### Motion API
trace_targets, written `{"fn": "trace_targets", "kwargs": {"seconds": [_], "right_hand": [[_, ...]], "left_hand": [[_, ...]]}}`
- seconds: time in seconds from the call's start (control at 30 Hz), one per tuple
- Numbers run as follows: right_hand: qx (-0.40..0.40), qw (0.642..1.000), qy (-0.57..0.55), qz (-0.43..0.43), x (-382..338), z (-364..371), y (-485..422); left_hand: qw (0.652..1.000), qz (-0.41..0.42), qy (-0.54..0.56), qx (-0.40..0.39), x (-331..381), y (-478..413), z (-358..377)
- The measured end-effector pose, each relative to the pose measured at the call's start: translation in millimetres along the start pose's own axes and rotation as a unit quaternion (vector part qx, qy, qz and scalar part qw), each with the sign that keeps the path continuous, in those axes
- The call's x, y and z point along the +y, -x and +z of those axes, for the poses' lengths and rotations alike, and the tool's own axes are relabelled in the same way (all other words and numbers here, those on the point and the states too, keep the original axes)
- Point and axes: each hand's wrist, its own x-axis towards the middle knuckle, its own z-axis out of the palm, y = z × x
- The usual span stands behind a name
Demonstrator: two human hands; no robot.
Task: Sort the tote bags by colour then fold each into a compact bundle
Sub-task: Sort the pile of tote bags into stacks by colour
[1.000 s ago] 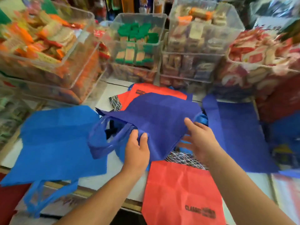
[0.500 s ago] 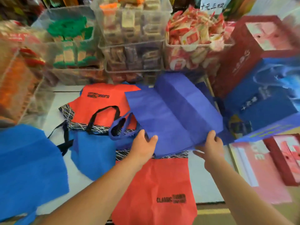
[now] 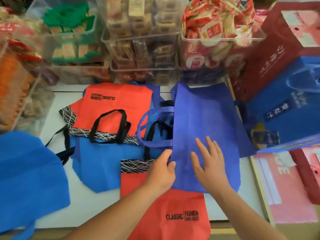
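A dark blue tote bag (image 3: 206,118) lies spread on the white counter, right of centre, its handle loop pointing left. My left hand (image 3: 162,172) pinches its near left edge. My right hand (image 3: 209,163) lies flat on the bag with fingers spread. One red tote bag (image 3: 114,108) with black handles lies behind to the left. Another red tote bag (image 3: 166,210) lies partly under the dark blue one at the near edge. A lighter blue tote bag (image 3: 102,163) sits between the red ones, and another light blue tote bag (image 3: 29,177) lies at far left.
Clear plastic bins of packaged snacks (image 3: 143,37) line the back of the white counter (image 3: 55,201). Red and blue gift boxes (image 3: 284,70) stand at the right, with pink packages (image 3: 285,187) below them.
The dark blue bag was carried right and laid down flat on the counter. My right hand let go of its edge and now rests flat on top.
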Motion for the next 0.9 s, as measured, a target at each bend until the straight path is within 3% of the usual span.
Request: {"fn": "trace_targets", "kwargs": {"seconds": [0.2,0.3,0.37,0.47,0.53,0.6,0.7,0.77,0.9], "right_hand": [[0.0,0.998,0.062,-0.016,11.3,-8.6,7.7],[-0.053,0.99,0.114,-0.061,11.3,-3.3,7.4],[-0.119,0.984,0.13,-0.02,14.3,3.4,5.9],[-0.139,0.983,0.113,0.033,3.3,9.5,2.8],[-0.082,0.993,0.073,-0.04,-14.0,15.5,7.5],[-0.064,0.993,0.005,-0.103,-39.2,29.0,17.7],[-0.131,0.983,-0.022,-0.13,-77.1,51.9,32.6],[-0.171,0.978,0.001,-0.116,-92.3,61.1,28.6],[-0.306,0.952,-0.014,-0.018,-113.4,58.4,10.1]], "left_hand": [[0.973,-0.102,0.122,0.167,41.6,-56.4,21.9],[0.981,-0.124,0.09,0.119,51.9,-65.5,20.4],[0.984,-0.12,0.072,0.107,43.9,-59.5,5.7],[0.961,-0.091,0.045,0.257,4.7,-46.8,-45.0],[0.924,-0.143,0.03,0.353,-22.1,-40.0,-83.9],[0.889,-0.238,0.057,0.387,-48.4,-42.5,-113.8],[0.841,-0.326,0.18,0.392,-63.7,-53.7,-142.7],[0.814,-0.33,0.295,0.375,-60.5,-59.7,-157.0],[0.808,-0.318,0.412,0.277,-58.9,-79.7,-173.2]]}}
